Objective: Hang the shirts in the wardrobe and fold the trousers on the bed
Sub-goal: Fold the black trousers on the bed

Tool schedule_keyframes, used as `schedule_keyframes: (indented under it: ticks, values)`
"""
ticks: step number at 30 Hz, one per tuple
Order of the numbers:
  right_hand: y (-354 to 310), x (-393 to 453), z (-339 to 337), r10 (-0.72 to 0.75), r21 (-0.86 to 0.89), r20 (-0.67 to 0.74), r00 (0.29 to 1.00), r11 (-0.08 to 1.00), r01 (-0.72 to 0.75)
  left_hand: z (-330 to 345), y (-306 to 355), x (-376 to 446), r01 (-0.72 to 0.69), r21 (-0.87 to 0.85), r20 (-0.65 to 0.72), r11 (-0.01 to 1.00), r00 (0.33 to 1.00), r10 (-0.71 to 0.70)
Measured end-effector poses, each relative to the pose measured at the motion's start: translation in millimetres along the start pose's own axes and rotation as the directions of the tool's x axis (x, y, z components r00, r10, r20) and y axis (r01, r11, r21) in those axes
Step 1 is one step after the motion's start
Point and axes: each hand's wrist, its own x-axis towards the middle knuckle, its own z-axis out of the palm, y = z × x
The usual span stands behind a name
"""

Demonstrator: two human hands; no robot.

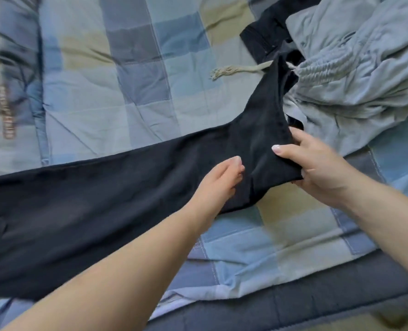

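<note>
Trousers (pixel 102 199) stretched leftward across the bedspread (pixel 126 80), clothes pile (pixel 353 68) at right behind.

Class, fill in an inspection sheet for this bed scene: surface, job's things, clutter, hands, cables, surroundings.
Surface: checked quilt in blue, grey and beige squares, creased.
Job's things: black trousers laid out long across the quilt; grey drawstring trousers heaped at top right, cord trailing; a dark garment partly under that heap.
Clutter: nothing seen.
Hands: left hand rests flat on the black trousers; right hand holds their end in a grip.
Cables: nothing seen.
Surroundings: dark bed edge below the quilt.
</note>
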Motion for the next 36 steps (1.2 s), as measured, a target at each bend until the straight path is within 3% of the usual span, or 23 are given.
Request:
schedule_keyframes:
  ticks: [4, 7, 10, 14, 16, 22, 28, 34, 36]
  values:
    - [-1.5, -6.9, 100.2, -0.05, -0.13, 0.158, 0.986, 0.989, 0.071, -77.3, 61.8, -40.3, 0.0, -0.219, -0.004, 0.976, 1.0, -0.001]
    - [13.5, -11.3, 177.1, -0.036, -0.319, 0.225, 0.974, 0.941, 0.109, -143.7, 84.9, -78.4, -0.04, -0.154, 0.049, 0.987, 0.998, 0.048]
    - [30.8, -17.5, 257.0, 0.024, -0.472, 0.257, 0.966, 0.875, 0.104, -208.9, 89.2, -115.3, -0.021, -0.009, -0.088, 1.0, 0.996, 0.02]
    - [53.9, -28.9, 373.1, 0.06, -0.474, 0.348, 0.936, 0.872, 0.121, -303.4, 74.7, -161.9, 0.048, 0.124, -0.392, 0.991, 0.92, 0.004]
    - [63.8, -33.0, 423.0, 0.058, -0.458, 0.383, 0.922, 0.878, 0.136, -346.2, 70.0, -183.2, 0.036, 0.137, -0.46, 0.99, 0.887, 0.031]
    - [102.5, -32.2, 571.9, 0.078, -0.362, 0.467, 0.881, 0.926, 0.109, -495.1, 54.4, -256.5, -0.003, 0.129, -0.479, 0.992, 0.876, 0.064]
    - [151.8, -26.8, 678.5, 0.145, -0.463, 0.476, 0.868, 0.88, 0.107, -603.2, 27.4, -294.9, 0.035, 0.3, -0.491, 0.953, 0.862, 0.123]
    - [197.1, -0.4, 717.3, 0.199, -0.549, 0.439, 0.876, 0.831, 0.087, -647.2, -13.1, -271.6, 0.113, 0.395, -0.663, 0.911, 0.722, 0.198]
    - [207.9, 8.5, 713.7, 0.279, -0.611, 0.459, 0.843, 0.788, 0.072, -653.9, -29.8, -262.0, 0.296, 0.453, -0.751, 0.841, 0.634, 0.182]
